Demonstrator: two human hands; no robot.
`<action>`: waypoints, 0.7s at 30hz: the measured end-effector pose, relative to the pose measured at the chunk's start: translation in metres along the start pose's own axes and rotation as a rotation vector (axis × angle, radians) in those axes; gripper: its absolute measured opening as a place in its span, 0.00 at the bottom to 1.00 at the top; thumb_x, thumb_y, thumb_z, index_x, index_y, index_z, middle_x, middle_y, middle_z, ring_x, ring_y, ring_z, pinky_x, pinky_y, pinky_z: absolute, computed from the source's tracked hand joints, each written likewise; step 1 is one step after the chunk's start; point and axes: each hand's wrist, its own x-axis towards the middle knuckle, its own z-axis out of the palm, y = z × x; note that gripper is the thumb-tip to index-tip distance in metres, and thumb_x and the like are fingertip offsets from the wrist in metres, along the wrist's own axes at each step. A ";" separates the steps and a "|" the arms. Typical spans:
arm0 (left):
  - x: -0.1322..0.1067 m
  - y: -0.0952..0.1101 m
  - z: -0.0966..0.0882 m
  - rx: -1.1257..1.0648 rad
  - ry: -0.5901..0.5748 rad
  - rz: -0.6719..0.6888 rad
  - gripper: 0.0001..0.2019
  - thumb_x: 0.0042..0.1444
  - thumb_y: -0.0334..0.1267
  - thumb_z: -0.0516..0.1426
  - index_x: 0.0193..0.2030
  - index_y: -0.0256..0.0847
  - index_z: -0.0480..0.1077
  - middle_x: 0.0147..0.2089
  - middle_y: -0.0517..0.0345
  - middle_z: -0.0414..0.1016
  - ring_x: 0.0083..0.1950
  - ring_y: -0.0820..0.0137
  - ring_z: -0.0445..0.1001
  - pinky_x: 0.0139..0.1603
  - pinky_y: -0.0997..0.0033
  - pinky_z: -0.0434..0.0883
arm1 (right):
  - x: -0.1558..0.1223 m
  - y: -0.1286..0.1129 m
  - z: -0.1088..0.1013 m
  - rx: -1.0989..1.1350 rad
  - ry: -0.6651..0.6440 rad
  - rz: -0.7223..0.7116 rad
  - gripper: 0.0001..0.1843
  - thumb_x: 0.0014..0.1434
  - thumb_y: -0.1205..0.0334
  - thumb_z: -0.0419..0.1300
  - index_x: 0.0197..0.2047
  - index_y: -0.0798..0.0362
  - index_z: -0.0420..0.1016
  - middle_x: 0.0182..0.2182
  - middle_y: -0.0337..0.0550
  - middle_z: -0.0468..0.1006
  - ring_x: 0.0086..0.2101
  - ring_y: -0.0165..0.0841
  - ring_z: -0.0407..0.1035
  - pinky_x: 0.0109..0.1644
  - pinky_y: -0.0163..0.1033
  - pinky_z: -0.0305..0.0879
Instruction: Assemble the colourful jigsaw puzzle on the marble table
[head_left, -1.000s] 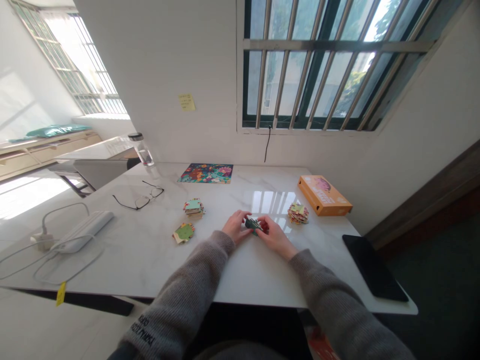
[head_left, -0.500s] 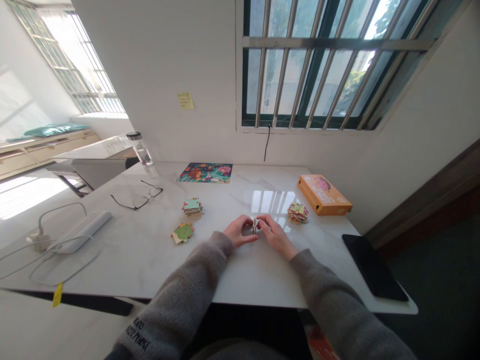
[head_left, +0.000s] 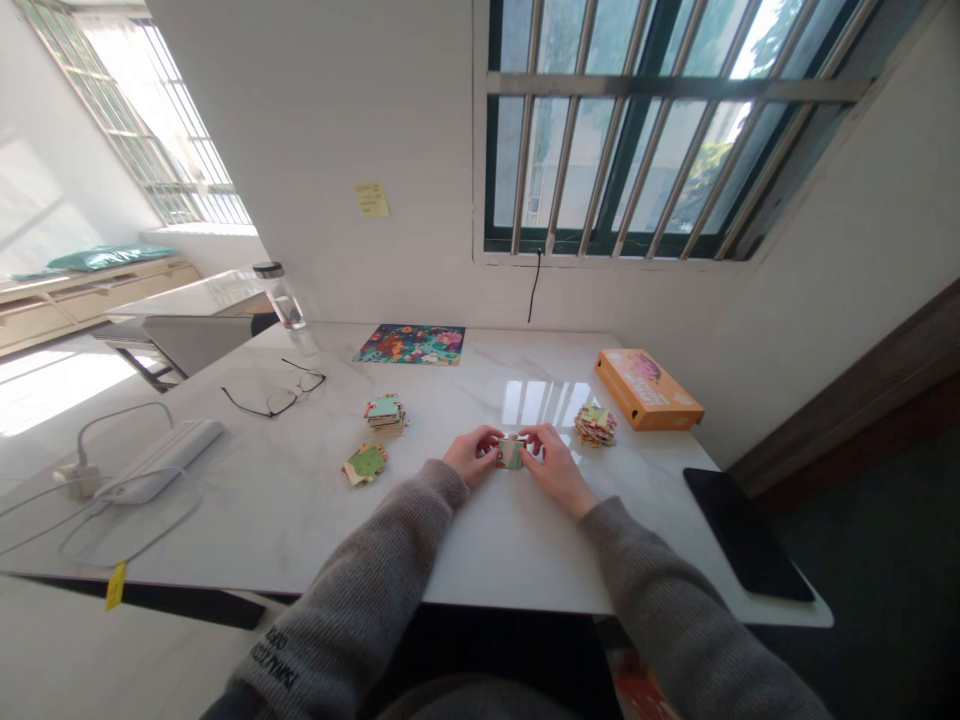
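Between my hands, just above the white table (head_left: 315,530), is a pale green puzzle piece (head_left: 511,453) with its face turned towards me. My left hand (head_left: 474,455) grips its left edge and my right hand (head_left: 551,463) its right edge, fingertips closed on it. Whether more pieces lie behind it I cannot tell. To the left stands a stack of puzzle pieces (head_left: 385,412), with a smaller pile topped by a green piece (head_left: 365,464) nearer me. Another pile of puzzle pieces (head_left: 595,425) lies right of my right hand.
An orange box (head_left: 649,390) lies at the back right, with a black tablet-like slab (head_left: 746,535) nearer me. A colourful picture sheet (head_left: 411,344) is by the wall. Glasses (head_left: 279,397), a bottle (head_left: 281,297) and a white power strip (head_left: 161,463) with cables occupy the left.
The puzzle piece has turned from edge-on to face me. My hands have moved slightly apart, with fingertips now at its two sides. The piles stay as they were.
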 end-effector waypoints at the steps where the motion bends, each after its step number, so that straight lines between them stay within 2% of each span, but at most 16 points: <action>1: 0.000 0.001 -0.001 -0.003 -0.016 -0.001 0.13 0.56 0.35 0.57 0.48 0.38 0.72 0.37 0.57 0.80 0.33 0.72 0.73 0.38 0.71 0.72 | 0.000 0.001 0.000 -0.001 -0.021 0.002 0.14 0.58 0.68 0.58 0.48 0.53 0.72 0.38 0.43 0.70 0.33 0.33 0.66 0.43 0.40 0.67; 4: 0.000 0.003 -0.002 0.051 -0.045 -0.015 0.13 0.56 0.36 0.58 0.48 0.39 0.73 0.37 0.57 0.80 0.33 0.71 0.74 0.39 0.70 0.72 | -0.001 0.005 0.001 -0.046 -0.086 -0.003 0.15 0.59 0.68 0.58 0.50 0.53 0.73 0.42 0.46 0.72 0.38 0.35 0.68 0.47 0.42 0.66; 7: 0.000 0.005 -0.003 0.235 -0.012 -0.018 0.12 0.56 0.38 0.60 0.47 0.41 0.75 0.37 0.58 0.80 0.38 0.68 0.74 0.44 0.66 0.71 | -0.002 0.008 0.003 -0.181 -0.117 0.005 0.15 0.60 0.67 0.59 0.51 0.51 0.74 0.45 0.47 0.73 0.45 0.40 0.68 0.53 0.46 0.63; 10: 0.000 0.007 -0.003 0.425 0.014 -0.007 0.10 0.57 0.40 0.60 0.45 0.43 0.76 0.41 0.56 0.78 0.44 0.64 0.73 0.51 0.61 0.68 | -0.003 0.011 0.005 -0.294 -0.155 0.010 0.15 0.61 0.65 0.60 0.51 0.49 0.74 0.46 0.47 0.75 0.49 0.43 0.66 0.54 0.49 0.60; 13: -0.002 0.010 -0.003 0.511 0.006 0.004 0.10 0.59 0.42 0.60 0.45 0.44 0.76 0.46 0.54 0.76 0.49 0.60 0.71 0.53 0.58 0.65 | -0.003 0.011 0.005 -0.342 -0.167 0.008 0.15 0.62 0.63 0.60 0.52 0.49 0.74 0.46 0.48 0.75 0.50 0.44 0.65 0.55 0.49 0.59; 15: -0.005 0.013 -0.004 0.516 -0.019 0.025 0.16 0.57 0.46 0.61 0.50 0.44 0.74 0.49 0.53 0.76 0.52 0.58 0.70 0.54 0.56 0.64 | -0.004 0.009 0.004 -0.334 -0.164 0.009 0.17 0.62 0.62 0.61 0.54 0.49 0.74 0.46 0.49 0.74 0.50 0.44 0.65 0.55 0.49 0.59; 19: -0.010 0.016 -0.005 0.535 -0.105 0.083 0.34 0.49 0.52 0.66 0.62 0.47 0.65 0.57 0.51 0.73 0.56 0.53 0.67 0.56 0.53 0.62 | -0.005 0.005 -0.003 -0.290 -0.234 -0.036 0.24 0.58 0.61 0.65 0.58 0.47 0.70 0.49 0.47 0.72 0.52 0.44 0.64 0.57 0.50 0.59; 21: -0.010 0.016 -0.005 0.544 -0.138 0.087 0.34 0.48 0.51 0.67 0.62 0.48 0.65 0.58 0.52 0.73 0.57 0.53 0.66 0.57 0.53 0.61 | -0.005 0.005 -0.007 -0.286 -0.283 -0.070 0.25 0.57 0.61 0.66 0.58 0.47 0.70 0.49 0.47 0.73 0.52 0.43 0.65 0.57 0.50 0.59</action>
